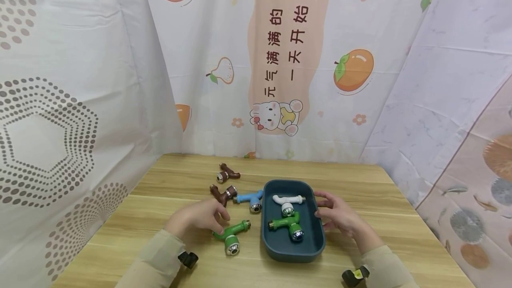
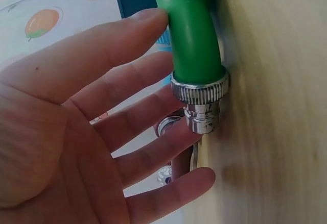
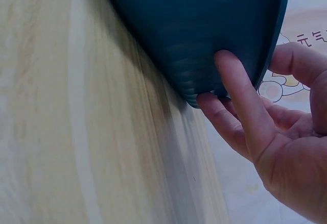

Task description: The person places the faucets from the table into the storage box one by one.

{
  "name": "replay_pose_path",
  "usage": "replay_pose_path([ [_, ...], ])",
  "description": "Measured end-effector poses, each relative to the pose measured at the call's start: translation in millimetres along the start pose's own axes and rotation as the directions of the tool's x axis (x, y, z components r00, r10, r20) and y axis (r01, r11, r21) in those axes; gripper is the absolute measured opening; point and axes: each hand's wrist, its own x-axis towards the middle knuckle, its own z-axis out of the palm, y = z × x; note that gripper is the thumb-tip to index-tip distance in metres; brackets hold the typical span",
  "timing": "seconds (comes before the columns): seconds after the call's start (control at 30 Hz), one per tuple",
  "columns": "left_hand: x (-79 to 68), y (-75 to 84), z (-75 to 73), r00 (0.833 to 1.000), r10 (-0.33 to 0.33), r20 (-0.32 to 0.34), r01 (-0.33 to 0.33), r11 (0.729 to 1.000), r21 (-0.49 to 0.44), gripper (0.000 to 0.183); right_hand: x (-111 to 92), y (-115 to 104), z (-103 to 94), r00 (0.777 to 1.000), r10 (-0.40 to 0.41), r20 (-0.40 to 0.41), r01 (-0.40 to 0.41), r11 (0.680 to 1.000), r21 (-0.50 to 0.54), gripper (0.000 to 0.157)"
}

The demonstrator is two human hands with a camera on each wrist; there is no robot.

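A green tap [image 1: 232,234] with a chrome collar lies on the table below my left hand [image 1: 202,217]. The left thumb touches its green body in the left wrist view, while the other fingers stay spread loosely behind the tap. My right hand [image 1: 338,214] is at the right side of a dark teal bin [image 1: 294,254]. Fingertips rest against the bin's outer wall in the right wrist view, and one finger reaches the rim. Inside the bin lie a white tap [image 1: 288,200] and another green tap [image 1: 289,223].
A blue tap [image 1: 251,198] lies against the bin's left side. Two brown taps, one nearer [image 1: 224,194] and one farther back [image 1: 229,172], lie to the left on the wooden table [image 1: 344,177]. A printed curtain [image 1: 224,26] hangs behind the table.
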Motion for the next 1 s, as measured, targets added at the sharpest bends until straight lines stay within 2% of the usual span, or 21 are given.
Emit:
replay_pose_path([
  [0.3, 1.5, -0.4, 2.6, 1.0, -0.005, 0.01, 0.005, 1.0, -0.005, 0.04, 0.2, -0.6, -0.4, 1.0, 0.001, -0.005, -0.001, 1.0, -0.008, 0.073],
  [0.5, 2.8, -0.5, 3.8, 1.0, -0.008, 0.002, 0.008, 1.0, -0.002, 0.035, 0.1, 2.1, -0.5, 1.0, 0.006, -0.009, -0.006, 1.0, -0.006, 0.072],
  [0.73, 4.1, -1.1, 5.6, 1.0, 0.031, -0.002, -0.031, 0.999, 0.012, 0.031, 0.2, 3.5, -1.6, 1.0, -0.004, -0.002, 0.004, 1.0, 0.004, 0.073],
  [1.0, 2.8, 0.3, 8.3, 0.999, 0.046, 0.012, -0.046, 0.999, -0.004, 0.033, 1.5, 4.7, -1.0, 1.0, 0.0, -0.01, 0.0, 1.0, 0.005, 0.073],
])
